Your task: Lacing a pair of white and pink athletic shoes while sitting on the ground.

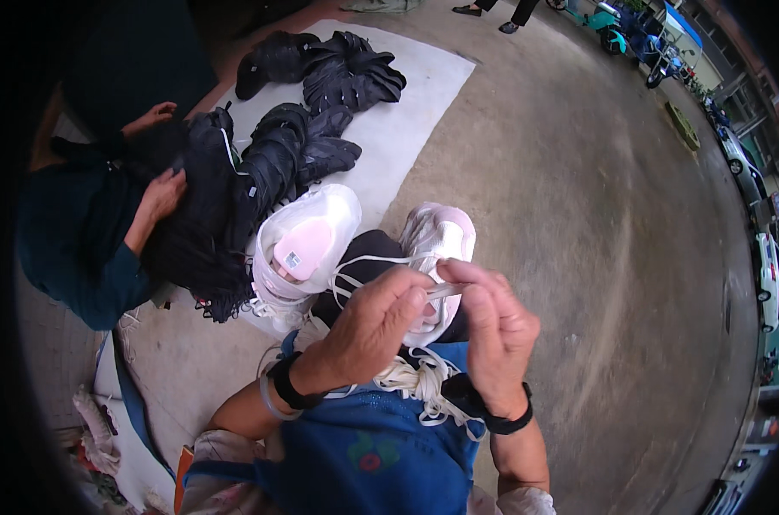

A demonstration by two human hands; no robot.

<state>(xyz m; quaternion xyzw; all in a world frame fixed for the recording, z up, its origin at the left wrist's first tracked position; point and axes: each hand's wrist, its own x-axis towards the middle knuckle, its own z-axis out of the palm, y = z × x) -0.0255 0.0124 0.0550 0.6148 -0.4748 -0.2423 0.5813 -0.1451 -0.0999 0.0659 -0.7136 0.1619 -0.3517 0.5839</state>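
Note:
A pink-and-white shoe upper (441, 236) rests on my dark-trousered lap. Above its near part, my left hand (376, 318) and my right hand (492, 318) come close together, fingers pinched on a white shoelace (445, 292). Part of that lace loops out to the left of the upper. A bundle of loose white laces (419, 382) lies on my blue apron (363, 455), below my wrists. Just left of my knees stands a stack of white and pink shoe uppers (321, 215), one showing a pink inner with a small label.
Black shoe uppers (278, 142) lie in rows on a white sheet (432, 77) at the left. Beside them a co-worker in dark clothes (80, 232) has both hands on black pieces. Concrete floor (595, 257) stretches right, toward parked scooters (655, 51) and cars (769, 279).

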